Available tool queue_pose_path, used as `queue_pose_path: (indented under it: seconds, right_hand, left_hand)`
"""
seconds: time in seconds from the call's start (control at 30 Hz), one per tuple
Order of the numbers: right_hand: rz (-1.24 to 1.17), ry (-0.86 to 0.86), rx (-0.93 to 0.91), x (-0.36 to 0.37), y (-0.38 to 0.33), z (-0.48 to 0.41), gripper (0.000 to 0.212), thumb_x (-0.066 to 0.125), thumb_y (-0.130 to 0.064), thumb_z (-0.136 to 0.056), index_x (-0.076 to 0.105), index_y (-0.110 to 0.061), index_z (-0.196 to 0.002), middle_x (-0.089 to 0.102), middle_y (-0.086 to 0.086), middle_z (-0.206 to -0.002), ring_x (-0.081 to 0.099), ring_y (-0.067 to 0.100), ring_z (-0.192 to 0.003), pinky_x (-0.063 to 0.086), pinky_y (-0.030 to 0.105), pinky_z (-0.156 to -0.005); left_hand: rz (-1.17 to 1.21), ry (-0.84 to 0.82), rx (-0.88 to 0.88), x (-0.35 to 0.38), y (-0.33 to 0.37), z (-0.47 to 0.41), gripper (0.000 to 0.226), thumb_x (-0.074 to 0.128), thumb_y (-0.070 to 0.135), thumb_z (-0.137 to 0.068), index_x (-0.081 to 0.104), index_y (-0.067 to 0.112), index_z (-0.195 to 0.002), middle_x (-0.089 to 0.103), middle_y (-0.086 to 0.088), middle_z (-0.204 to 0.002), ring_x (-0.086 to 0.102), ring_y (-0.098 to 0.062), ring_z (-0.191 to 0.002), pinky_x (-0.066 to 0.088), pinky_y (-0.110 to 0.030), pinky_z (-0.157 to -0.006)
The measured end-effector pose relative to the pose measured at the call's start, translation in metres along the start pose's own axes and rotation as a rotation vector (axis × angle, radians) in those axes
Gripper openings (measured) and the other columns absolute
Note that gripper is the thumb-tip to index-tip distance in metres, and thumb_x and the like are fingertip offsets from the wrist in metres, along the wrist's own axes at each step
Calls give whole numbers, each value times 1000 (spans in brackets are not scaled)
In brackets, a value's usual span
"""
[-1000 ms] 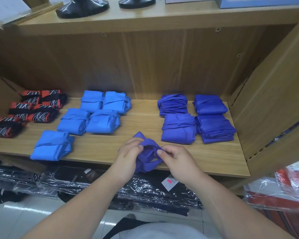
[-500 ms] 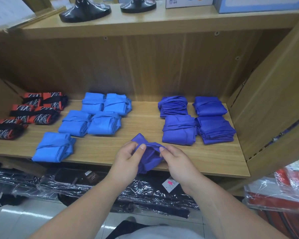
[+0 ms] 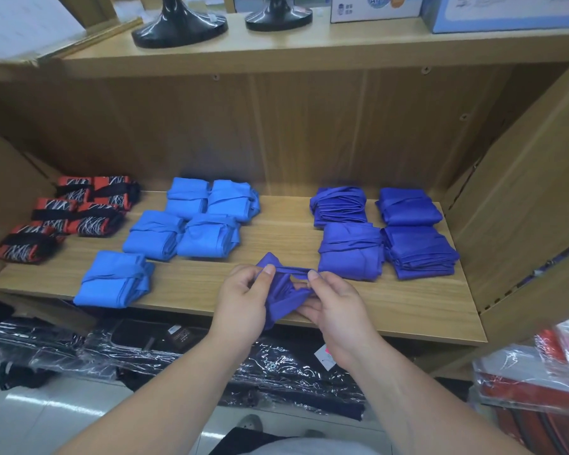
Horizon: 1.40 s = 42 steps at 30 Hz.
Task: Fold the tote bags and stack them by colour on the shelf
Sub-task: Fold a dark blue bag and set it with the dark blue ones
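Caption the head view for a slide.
Left hand and right hand grip a dark blue tote bag over the wooden shelf, before sorted red-patterned bags, light blue bags and dark blue stacks.

Left hand [image 3: 243,300], right hand [image 3: 334,303] spread apart; bag strap [image 3: 293,269] apparently pulled taut.

Matt cloth tote bags [image 3: 211,236] lie on a smooth wood-grain shelf [image 3: 276,238].

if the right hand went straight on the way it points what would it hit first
Probably the left hand: the right hand points left and slightly forward, with only the dark blue bag they both hold between them.
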State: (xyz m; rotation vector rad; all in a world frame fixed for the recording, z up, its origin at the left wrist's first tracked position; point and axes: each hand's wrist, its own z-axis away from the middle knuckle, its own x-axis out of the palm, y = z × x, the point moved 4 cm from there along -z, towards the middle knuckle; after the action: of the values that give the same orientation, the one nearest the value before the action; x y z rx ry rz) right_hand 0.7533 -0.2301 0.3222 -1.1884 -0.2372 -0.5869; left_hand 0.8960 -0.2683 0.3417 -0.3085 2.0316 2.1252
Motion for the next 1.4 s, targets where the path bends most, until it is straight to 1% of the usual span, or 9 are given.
queue_pose_path:
  seconds: [0.17,0.37,0.43,0.63,0.77,0.9,1.03,1.13,1.4]
  right_hand:
    - [-107,-39,13,13,1,-6,16,51,-12,-104,57,-7,-90,72,21,-96,70,34,-97,56,49,-96]
    - [-146,-87,32,18,6,-9,13,53,-9,-102,54,-7,-89,71,18,-96,68,32,-97,57,42,-92]
    - [-146,-89,35,18,7,-10,14,53,-9,-102,53,-7,-87,71,12,-85,69,26,-87,59,38,-85]
    - [-76,-34,-32,20,12,-13,18,54,-13,-102,59,4,-108,69,19,-100,66,27,-94,57,34,-84]
    - [-3,23,-42,22,13,-17,30,53,-17,-104,59,12,-110,70,18,-100,64,28,-94,54,39,-86]
    - [25,104,-27,24,13,-20,20,53,-23,-105,64,-7,-98,71,13,-96,62,27,-91,48,46,-91]
    - [-34,54,-6,29,17,-18,18,54,-27,-104,61,-11,-99,70,18,-97,61,31,-92,48,49,-84]
    - [5,15,-104,33,12,-17,23,60,-32,-97,60,-9,-94,68,27,-102,62,32,-94,48,61,-94]
    - [279,-53,-475,25,-5,-8,14,56,-18,-101,57,-11,-88,73,-9,-115,67,10,-109,50,33,-99]
  left_hand:
    - [181,11,-85,-6,-1,3,36,58,31,-102,67,8,-77,66,-21,-83,54,-20,-70,43,-38,-70]
    - [316,58,-124,-9,4,8,42,55,21,-103,67,23,-63,67,-4,-69,56,-12,-61,47,-19,-55]
    - [333,57,-118,-10,6,9,41,54,21,-103,67,23,-65,69,-3,-70,59,-12,-63,48,-19,-57]
    - [386,61,-107,-6,6,15,28,50,22,-105,62,3,-88,71,-14,-82,60,-22,-74,49,-34,-71]
    - [401,48,-134,-8,5,13,23,52,19,-104,64,8,-88,72,-10,-82,63,-19,-74,51,-32,-70]
    - [363,-20,-137,-3,5,17,16,54,12,-103,65,3,-95,73,-6,-82,64,-11,-72,51,-19,-65]
    - [454,1,-235,-3,6,17,21,54,19,-103,64,6,-91,72,-11,-84,64,-17,-73,54,-26,-67]
    - [544,5,-311,-4,12,15,20,57,20,-102,66,4,-98,74,-14,-89,69,-20,-78,56,-30,-71]
    - [446,-112,-303,1,26,13,16,51,22,-104,64,18,-96,77,-4,-91,72,-11,-75,57,-24,-64]
